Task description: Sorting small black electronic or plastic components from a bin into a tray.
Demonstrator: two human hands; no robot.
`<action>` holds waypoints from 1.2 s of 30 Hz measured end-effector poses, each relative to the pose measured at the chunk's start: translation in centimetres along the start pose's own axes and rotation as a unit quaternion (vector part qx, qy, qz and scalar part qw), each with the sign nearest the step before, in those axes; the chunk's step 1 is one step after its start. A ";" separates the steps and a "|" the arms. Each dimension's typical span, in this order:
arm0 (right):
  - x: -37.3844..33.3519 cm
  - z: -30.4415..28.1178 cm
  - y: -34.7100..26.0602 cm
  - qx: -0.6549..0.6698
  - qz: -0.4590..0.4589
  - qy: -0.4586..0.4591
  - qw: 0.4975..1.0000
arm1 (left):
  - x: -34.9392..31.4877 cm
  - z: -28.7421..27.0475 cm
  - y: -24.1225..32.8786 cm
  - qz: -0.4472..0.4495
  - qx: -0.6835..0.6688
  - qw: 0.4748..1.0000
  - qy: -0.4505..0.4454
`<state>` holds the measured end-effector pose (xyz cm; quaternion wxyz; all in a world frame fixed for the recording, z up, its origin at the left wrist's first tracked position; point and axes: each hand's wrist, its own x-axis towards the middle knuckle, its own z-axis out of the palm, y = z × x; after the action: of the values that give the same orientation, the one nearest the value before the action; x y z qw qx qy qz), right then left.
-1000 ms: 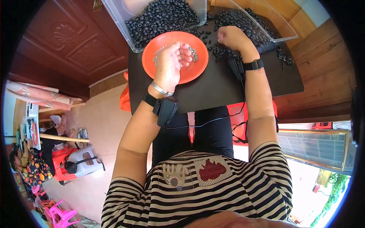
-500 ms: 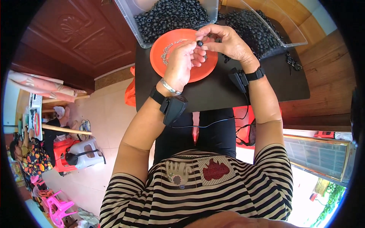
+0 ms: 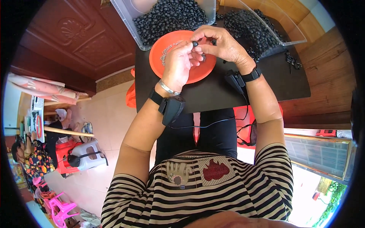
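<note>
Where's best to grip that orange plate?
Probably pinch the near-left rim of the orange plate, from the person's left: that curved edge is bare, while the left hand and right hand cover other parts. Keep it level; small silvery pieces lie inside.

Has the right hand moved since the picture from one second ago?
Yes, leftward: the right hand was right of the plate then; now its fingers are over the plate, at a black bead.

One left hand (image 3: 176, 64) and one right hand (image 3: 227, 45) meet over one orange plate (image 3: 155, 57) at one black bead (image 3: 195, 44); one black heap (image 3: 171, 19) lies beyond the plate, a second heap (image 3: 247, 28) to its right.
</note>
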<state>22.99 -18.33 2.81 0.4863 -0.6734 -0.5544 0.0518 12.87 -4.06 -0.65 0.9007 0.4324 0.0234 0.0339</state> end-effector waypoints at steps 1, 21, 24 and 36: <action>0.0 0.1 -0.1 0.000 -0.006 0.003 1.000 | 0.0 -0.1 0.0 0.005 -0.001 1.000 -0.005; 0.0 0.0 -0.4 0.034 -0.001 0.002 0.999 | 0.0 -0.1 0.1 -0.002 -0.007 1.000 -0.011; -0.1 0.0 -0.5 0.023 0.006 0.014 1.000 | 0.0 -0.1 0.0 0.000 -0.021 1.000 -0.012; -0.1 -0.3 -0.3 -0.023 -0.023 0.003 0.999 | -0.3 0.2 0.3 0.005 0.041 0.999 -0.009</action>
<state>22.94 -18.60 3.15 0.4733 -0.6719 -0.5692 0.0255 12.62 -4.08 -0.31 0.8821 0.4695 0.0147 0.0342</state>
